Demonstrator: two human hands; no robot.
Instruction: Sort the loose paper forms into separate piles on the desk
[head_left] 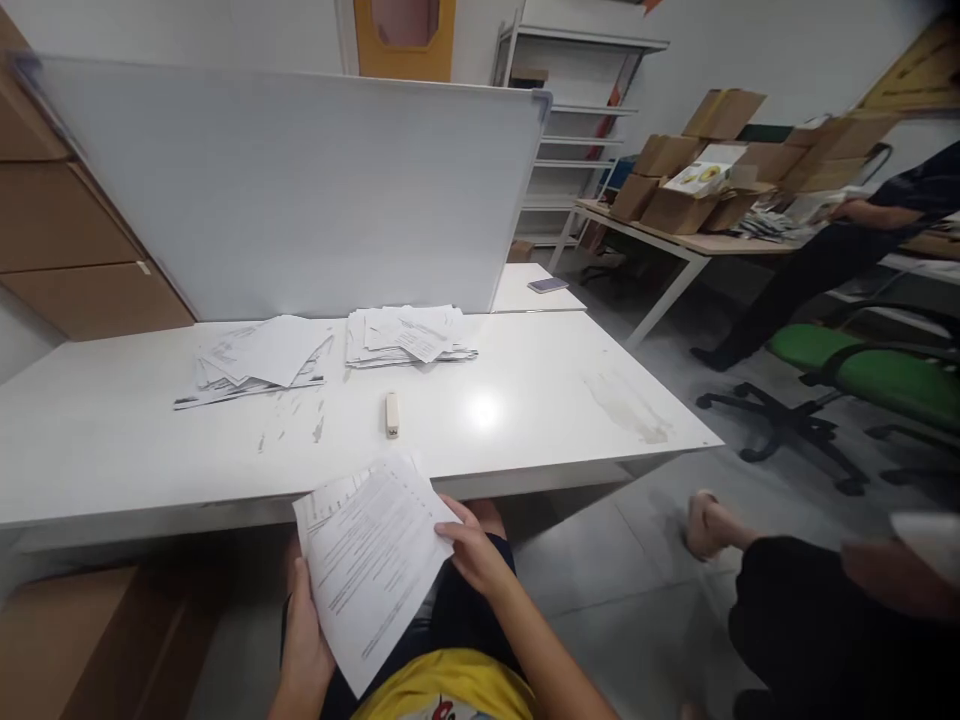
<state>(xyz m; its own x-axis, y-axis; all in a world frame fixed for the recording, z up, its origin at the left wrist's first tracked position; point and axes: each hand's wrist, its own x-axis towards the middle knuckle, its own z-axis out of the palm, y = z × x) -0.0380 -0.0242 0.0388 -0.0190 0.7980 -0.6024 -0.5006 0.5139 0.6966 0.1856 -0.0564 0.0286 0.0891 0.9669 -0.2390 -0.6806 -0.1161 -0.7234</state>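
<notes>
I hold a small sheaf of printed sheets point(371, 565) over my lap, just below the front edge of the white table point(112, 440). My left hand point(304, 640) grips the sheets from underneath at their lower left. My right hand point(469, 550) pinches their right edge. On the table a small cream stapler point(391, 414) lies a little beyond the sheets. Further back lie two loose piles of printed papers, one at the left point(255, 360) and one at the middle point(409, 335).
A whiteboard point(300, 190) stands upright along the table's far edge. A phone point(547, 285) lies on the desk behind. A seated person's leg point(795, 600) is at my right. Green office chair point(870, 375), another person point(862, 235), cardboard boxes point(675, 190) and shelving at the far right.
</notes>
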